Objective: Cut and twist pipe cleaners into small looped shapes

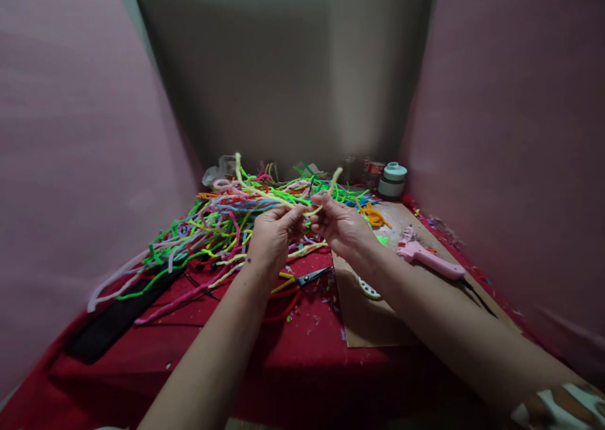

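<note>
Between my two hands a pale yellow pipe cleaner (265, 194) is held above the table, one end rising to the upper left and the other curving up at the right. My left hand (278, 231) pinches it with thumb and forefinger. Close beside it, my right hand (343, 225) grips the same pipe cleaner near its bent right part. Behind and left of the hands spreads a tangled heap of pipe cleaners (227, 228) in green, pink, white, blue and yellow. Scissors (307, 278) with yellow and red handles lie below the hands, blades pointing right.
On the right, a brown board (373, 326) carries a pink glue gun (430, 260) with a dark cord and an orange coil (373, 215). A lidded jar (393, 179) stands at the back. A black strip (118, 319) lies on the red cloth (198, 354) at left. Pink walls flank both sides.
</note>
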`<action>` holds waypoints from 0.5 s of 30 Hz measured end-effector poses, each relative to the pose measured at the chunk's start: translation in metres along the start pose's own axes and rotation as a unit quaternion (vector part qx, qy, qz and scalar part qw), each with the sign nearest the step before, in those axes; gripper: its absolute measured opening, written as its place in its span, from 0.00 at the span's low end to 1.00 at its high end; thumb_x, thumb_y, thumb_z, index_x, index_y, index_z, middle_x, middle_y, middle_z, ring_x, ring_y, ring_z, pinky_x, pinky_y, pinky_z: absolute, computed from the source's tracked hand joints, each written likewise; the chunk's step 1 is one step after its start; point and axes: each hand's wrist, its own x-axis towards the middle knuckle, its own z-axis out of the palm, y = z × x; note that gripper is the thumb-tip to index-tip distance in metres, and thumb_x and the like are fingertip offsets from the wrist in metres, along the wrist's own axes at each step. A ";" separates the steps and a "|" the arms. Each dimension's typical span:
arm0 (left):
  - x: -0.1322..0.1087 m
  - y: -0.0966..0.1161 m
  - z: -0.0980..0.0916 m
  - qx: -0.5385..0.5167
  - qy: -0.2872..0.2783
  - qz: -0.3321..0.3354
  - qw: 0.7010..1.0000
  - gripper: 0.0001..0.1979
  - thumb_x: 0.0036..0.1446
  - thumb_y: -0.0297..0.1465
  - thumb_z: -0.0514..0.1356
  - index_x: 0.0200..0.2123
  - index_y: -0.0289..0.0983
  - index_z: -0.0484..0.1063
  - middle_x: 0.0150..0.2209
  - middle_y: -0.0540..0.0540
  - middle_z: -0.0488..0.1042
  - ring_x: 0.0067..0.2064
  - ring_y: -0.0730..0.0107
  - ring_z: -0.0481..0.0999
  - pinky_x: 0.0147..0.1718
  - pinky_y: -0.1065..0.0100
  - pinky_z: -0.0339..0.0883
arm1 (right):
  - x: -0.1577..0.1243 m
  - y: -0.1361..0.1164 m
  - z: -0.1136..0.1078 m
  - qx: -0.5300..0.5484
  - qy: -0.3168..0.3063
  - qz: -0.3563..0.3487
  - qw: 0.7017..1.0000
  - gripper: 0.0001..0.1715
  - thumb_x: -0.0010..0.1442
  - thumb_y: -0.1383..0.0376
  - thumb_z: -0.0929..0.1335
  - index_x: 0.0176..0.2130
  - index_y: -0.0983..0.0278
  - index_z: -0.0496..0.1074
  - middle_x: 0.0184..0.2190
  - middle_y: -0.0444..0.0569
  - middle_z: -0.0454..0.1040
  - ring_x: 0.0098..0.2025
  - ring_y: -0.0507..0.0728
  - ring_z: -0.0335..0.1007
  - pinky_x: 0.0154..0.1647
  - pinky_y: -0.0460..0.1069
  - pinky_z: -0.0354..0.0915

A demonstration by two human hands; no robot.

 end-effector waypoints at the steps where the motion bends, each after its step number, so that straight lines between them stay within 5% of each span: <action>1: 0.002 0.002 -0.002 0.006 -0.005 -0.010 1.000 0.10 0.41 0.31 0.66 0.28 0.30 0.74 0.18 0.51 0.67 0.19 0.78 0.66 0.16 0.75 0.60 | 0.003 0.001 0.000 0.014 0.005 0.004 1.000 0.07 0.55 0.64 0.68 0.31 0.67 0.73 0.19 0.43 0.71 0.20 0.48 0.66 0.21 0.43 0.63; 8: 0.016 0.010 -0.013 -0.063 0.029 -0.029 0.997 0.08 0.39 0.23 0.66 0.24 0.31 0.69 0.18 0.52 0.66 0.18 0.80 0.66 0.15 0.76 0.59 | 0.009 0.004 -0.008 0.042 0.049 0.000 0.998 0.06 0.55 0.65 0.68 0.29 0.66 0.70 0.18 0.41 0.69 0.18 0.48 0.64 0.19 0.42 0.62; 15: 0.025 -0.001 -0.014 -0.041 0.065 0.021 0.997 0.07 0.40 0.25 0.65 0.24 0.30 0.69 0.15 0.51 0.68 0.16 0.76 0.67 0.14 0.76 0.59 | 0.003 0.003 -0.001 0.059 -0.015 -0.049 0.997 0.09 0.51 0.62 0.71 0.31 0.65 0.71 0.31 0.48 0.74 0.38 0.53 0.71 0.43 0.49 0.67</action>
